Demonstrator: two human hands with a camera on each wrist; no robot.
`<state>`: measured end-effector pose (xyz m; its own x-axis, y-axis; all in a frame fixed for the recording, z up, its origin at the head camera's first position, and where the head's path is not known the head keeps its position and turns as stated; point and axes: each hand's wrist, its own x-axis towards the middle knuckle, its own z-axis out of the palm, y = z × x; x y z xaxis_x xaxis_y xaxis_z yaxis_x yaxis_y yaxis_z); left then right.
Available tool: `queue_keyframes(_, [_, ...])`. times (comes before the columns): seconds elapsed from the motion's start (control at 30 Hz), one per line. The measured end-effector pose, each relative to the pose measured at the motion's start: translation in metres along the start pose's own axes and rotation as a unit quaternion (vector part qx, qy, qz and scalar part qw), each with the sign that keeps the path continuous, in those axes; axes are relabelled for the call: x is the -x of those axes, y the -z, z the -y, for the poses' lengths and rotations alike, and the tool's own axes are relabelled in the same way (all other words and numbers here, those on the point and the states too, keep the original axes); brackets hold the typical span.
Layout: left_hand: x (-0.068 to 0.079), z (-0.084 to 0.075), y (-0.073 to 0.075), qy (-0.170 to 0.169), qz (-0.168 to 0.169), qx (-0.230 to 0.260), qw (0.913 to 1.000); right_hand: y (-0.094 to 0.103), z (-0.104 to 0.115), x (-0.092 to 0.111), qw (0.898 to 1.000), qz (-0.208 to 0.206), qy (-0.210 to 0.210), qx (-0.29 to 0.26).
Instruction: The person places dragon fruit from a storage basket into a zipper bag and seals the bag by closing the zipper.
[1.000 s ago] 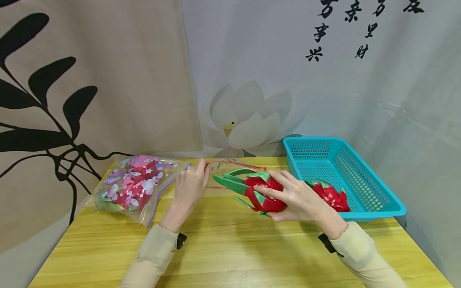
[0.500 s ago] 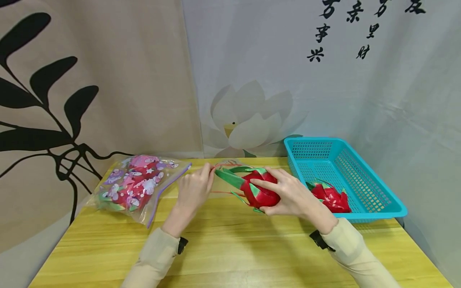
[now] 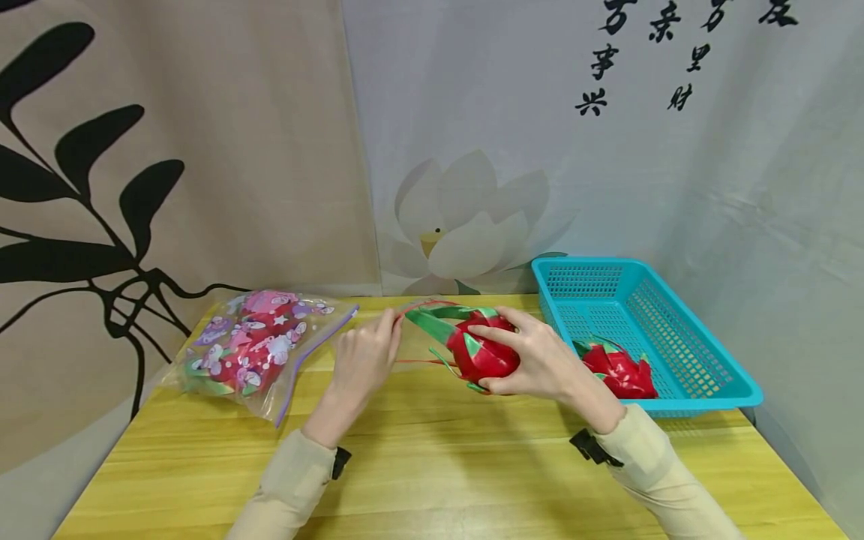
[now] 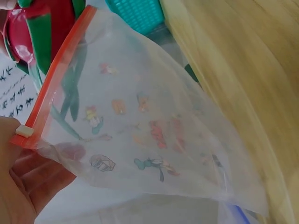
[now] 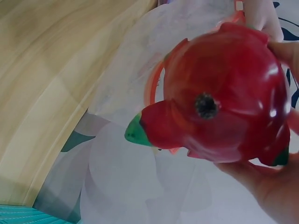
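Observation:
My left hand (image 3: 364, 352) pinches one corner of a clear zip bag (image 4: 131, 107), beside the white slider (image 4: 24, 131) on its orange-red zip edge. The bag has small printed pictures, and its mouth stands apart. In my right hand (image 3: 540, 356) is a glossy red dragon fruit (image 3: 482, 345) with long green leaf tips, gripped between thumb and fingers. Those tips point left into the bag's mouth; in the left wrist view, green leaves show through the film. The fruit's round body is outside the bag, its dark-spotted end (image 5: 205, 106) facing the right wrist camera.
A blue plastic basket (image 3: 702, 406) at the right holds another dragon fruit (image 3: 624, 373). To the left lies a filled zip bag (image 3: 256, 341) with a purple zip edge and cartoon prints, red and green showing inside. The wooden table (image 3: 459, 480) meets a curtain behind.
My right hand has moved the dragon fruit left, bringing its leaf tips into the bag's mouth. The left hand has shifted slightly right, still holding the bag's corner.

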<state>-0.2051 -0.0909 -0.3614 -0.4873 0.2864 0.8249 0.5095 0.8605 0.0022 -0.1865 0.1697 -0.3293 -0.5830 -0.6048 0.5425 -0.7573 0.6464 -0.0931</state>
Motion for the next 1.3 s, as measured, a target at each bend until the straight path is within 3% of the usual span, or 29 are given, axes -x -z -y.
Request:
queue_keyframes(0.3, [-0.003, -0.001, 0.001, 0.003, -0.002, -0.001, 1.0000, -0.009, 0.010, -0.003, 0.997, 0.032, 0.053, 0.041])
queue_keyframes(0.43, [-0.002, -0.002, 0.000, -0.009, -0.007, -0.001, 0.9999, -0.012, 0.014, -0.005, 0.997, 0.036, 0.057, 0.044])
queue_keyframes(0.67, [0.000, -0.005, -0.001, -0.025, -0.016, -0.006, 0.9995, -0.009, 0.013, -0.010, 0.999, 0.026, 0.015, 0.030])
queue_keyframes(1.03, [0.007, -0.005, 0.002, -0.055, -0.007, 0.004, 0.9984, -0.003, 0.009, -0.014, 0.992, 0.034, -0.111, -0.044])
queue_keyframes(1.17, [0.006, -0.006, 0.002, -0.057, -0.005, 0.011, 0.9983, -0.005, 0.010, -0.015, 0.991, 0.034, -0.123, -0.043])
queue_keyframes(1.3, [0.003, -0.009, 0.002, -0.040, 0.000, 0.013, 0.9991, -0.010, 0.013, -0.016, 0.995, 0.026, -0.096, -0.013])
